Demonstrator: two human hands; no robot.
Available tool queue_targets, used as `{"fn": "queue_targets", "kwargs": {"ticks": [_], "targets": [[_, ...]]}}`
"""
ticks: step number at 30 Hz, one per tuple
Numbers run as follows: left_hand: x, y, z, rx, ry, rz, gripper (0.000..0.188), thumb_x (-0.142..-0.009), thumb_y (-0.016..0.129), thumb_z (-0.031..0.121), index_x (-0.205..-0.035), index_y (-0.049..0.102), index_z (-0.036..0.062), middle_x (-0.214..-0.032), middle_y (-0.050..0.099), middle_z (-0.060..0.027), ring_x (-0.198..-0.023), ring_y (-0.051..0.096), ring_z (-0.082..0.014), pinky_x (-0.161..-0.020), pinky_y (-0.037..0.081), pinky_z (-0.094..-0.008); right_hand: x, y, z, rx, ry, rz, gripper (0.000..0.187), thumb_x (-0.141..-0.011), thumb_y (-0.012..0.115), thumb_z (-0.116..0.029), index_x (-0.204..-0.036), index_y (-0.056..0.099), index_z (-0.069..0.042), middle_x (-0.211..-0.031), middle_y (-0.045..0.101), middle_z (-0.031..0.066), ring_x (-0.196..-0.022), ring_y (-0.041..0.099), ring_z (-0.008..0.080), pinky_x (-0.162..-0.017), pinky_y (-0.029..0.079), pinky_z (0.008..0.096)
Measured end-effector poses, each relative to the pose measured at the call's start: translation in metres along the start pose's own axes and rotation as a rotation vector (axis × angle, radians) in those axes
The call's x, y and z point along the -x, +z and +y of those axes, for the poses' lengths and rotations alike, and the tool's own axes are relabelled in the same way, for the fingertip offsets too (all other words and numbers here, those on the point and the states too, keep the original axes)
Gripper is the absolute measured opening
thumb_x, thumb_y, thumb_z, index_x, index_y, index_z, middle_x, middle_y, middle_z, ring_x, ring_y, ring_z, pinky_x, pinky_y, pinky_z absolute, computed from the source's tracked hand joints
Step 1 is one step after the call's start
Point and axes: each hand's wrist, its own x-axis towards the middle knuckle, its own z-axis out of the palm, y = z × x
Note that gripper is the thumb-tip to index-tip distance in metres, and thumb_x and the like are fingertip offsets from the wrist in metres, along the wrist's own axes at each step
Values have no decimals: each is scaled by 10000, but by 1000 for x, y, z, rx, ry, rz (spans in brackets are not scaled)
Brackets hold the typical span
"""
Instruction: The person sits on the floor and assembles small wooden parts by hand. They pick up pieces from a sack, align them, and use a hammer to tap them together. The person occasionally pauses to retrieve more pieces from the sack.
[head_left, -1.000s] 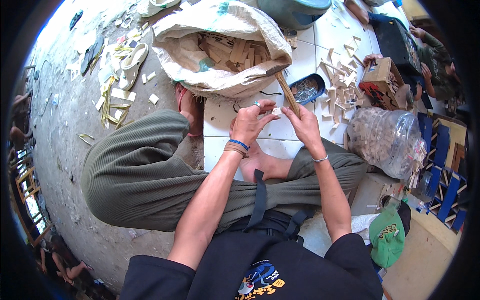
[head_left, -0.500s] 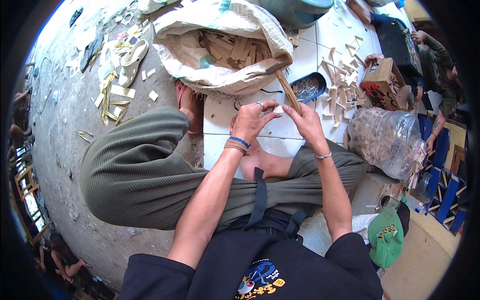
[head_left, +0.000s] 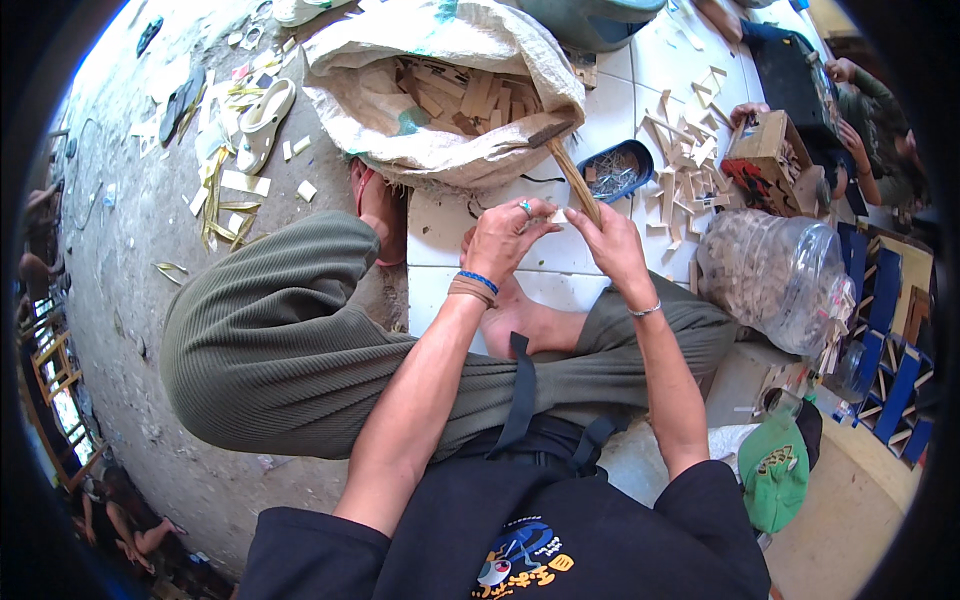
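Observation:
Over the white tiles, my left hand (head_left: 497, 240) is closed, its thumb and fingers pinching a small pale wood piece (head_left: 557, 216). Close beside it, my right hand (head_left: 612, 248) is wrapped round the wooden handle of a hammer (head_left: 574, 180), its thumb near the same piece. The dark hammer head points away from me, in front of the rim of a white woven sack (head_left: 350, 120) holding many wood offcuts (head_left: 480, 98). Just right of the handle sits an oval blue tray (head_left: 642, 150) with loose nails (head_left: 610, 172).
L-shaped wood pieces (head_left: 680, 170) lie piled on the tiles. At right are a clear plastic jug (head_left: 770, 275), a cardboard box (head_left: 752, 150), a green cap (head_left: 775, 480) and another person's arm (head_left: 868, 180). Left, a pale clog (head_left: 266, 125) lies among scraps.
My hands stay almost in place around the small wood piece and hammer. The other person's hand at the right has moved up from near the jug toward the cardboard box.

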Motion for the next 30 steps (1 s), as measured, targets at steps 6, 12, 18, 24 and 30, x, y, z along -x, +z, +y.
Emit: {"fn": "queue_targets", "kwargs": {"ticks": [6, 12, 18, 24, 30], "targets": [[-1, 2, 2, 84, -66, 11, 262, -883, 835, 183, -1113, 769, 75, -999, 776, -133, -858, 752, -231, -768, 596, -331, -1, -8, -11, -16, 36, -41, 418, -992, 688, -415, -999, 712, 2, -740, 663, 237, -716, 670, 417, -651, 500, 475], [1, 7, -9, 217, -188, 19, 301, -875, 851, 202, -1146, 780, 90, -1030, 797, -101, -883, 758, -169, -774, 595, -303, -1, -7, -12, -30, 53, -45, 442, -988, 688, -426, -988, 700, 16, -760, 661, 268, -751, 676, 435, -669, 502, 495], [0, 8, -16, 236, -219, -28, 211, -912, 786, 9, -1122, 763, 5, -1058, 790, -75, -981, 728, -114, -880, 614, -283, -3, -6, -6, -32, 40, -47, 487, -989, 673, -457, -932, 673, 27, -791, 663, 289, -792, 667, 474, -690, 500, 513], [0, 7, -14, 207, -165, -6, 240, -890, 839, 211, -1093, 786, 94, -1013, 804, -79, -899, 769, -162, -785, 597, -311, -4, -5, -1, -26, 10, -44, 495, -992, 686, -463, -1020, 702, 31, -697, 629, 203, -624, 614, 314, -636, 496, 426], [-2, 7, -11, 208, -117, 3, 235, -893, 835, 211, -1088, 777, 94, -990, 801, -82, -883, 769, -171, -782, 604, -321, 5, -15, -12, 42, 28, -64, 452, -1008, 669, -431, -1096, 696, 12, -769, 664, 253, -710, 666, 401, -650, 504, 440]]}}
